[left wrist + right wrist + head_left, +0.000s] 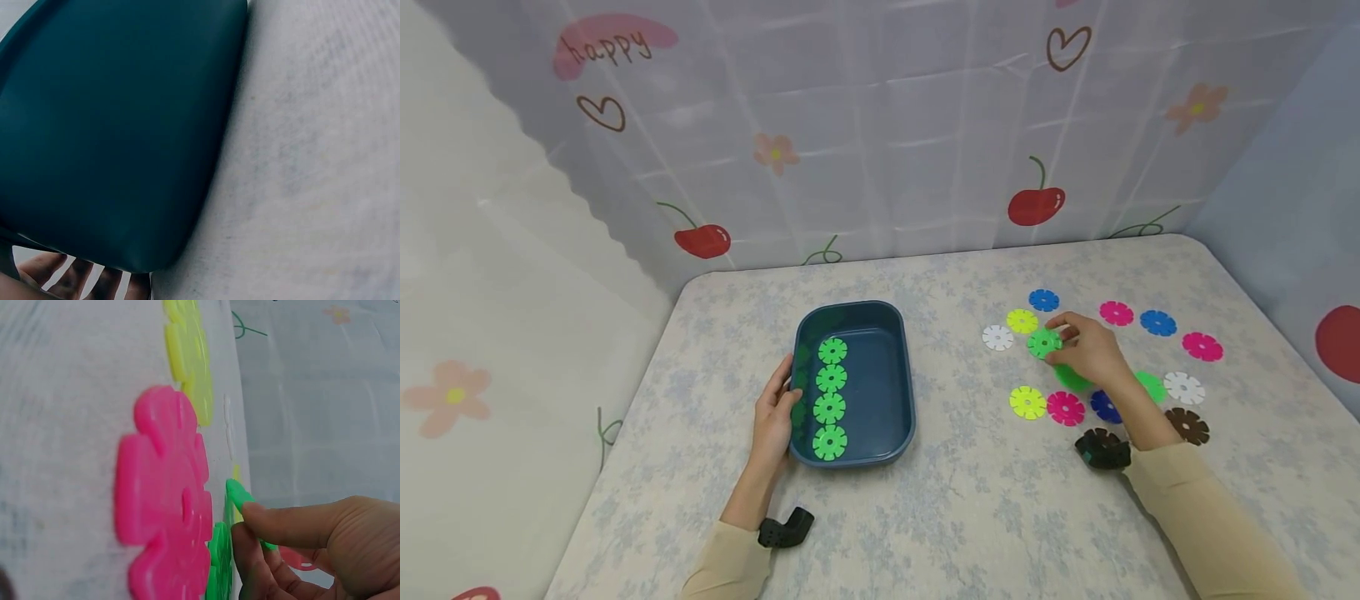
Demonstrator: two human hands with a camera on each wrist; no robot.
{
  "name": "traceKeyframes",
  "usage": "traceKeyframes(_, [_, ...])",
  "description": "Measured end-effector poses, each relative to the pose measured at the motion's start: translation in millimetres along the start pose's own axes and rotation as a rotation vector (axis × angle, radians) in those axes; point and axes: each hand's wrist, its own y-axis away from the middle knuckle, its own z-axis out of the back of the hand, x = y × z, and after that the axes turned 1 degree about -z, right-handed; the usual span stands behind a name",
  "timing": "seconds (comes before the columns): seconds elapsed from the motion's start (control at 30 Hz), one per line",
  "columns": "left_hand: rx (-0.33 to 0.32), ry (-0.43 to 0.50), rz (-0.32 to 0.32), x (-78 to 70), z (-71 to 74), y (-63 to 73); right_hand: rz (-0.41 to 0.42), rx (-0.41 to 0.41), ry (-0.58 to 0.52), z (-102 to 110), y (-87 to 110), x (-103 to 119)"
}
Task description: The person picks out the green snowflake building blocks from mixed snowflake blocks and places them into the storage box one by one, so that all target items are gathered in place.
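With our left hand (771,417) we grip the near-left side of the dark blue rectangular tray with rounded corners (883,417), thumb at the rim and fingers along the outer wall; a steady, light hold should keep it from skidding on the pale patterned tabletop (955,508). Inside it, four bright green notched plastic discs (831,408) lie in a line along the left wall. Our right hand (1090,350), well apart to the right, pinches one more bright green notched disc (1043,343) by its edge between thumb and fingers, tilted; we cannot tell whether it is wholly clear of the table. That narrow edge hold suits so thin a piece, and we do best to raise it straight up, since the yellow notched disc (1022,321) sits just beside it and another green notched disc (1071,379) lies partly under our hand, where a sideways drag could nudge either.
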Motion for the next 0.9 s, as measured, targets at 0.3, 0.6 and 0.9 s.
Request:
traceKeyframes(0.3, [-0.013,0.037,0.022,-0.1,-1.1,-0.2,-0.067,0.029,-0.103,5.5,0.4,4.0])
traceKeyframes(0.6, [-0.011,-0.012,-0.021,0.8,0.9,-1.9,0.012,-0.014,-0.231,9.7,6.2,46.7])
traceKeyframes(0.9, [-0.014,-0.017,-0.015,0.8,0.1,-0.9,0.158,0.085,-0.451,-16.6,3.7,120.1])
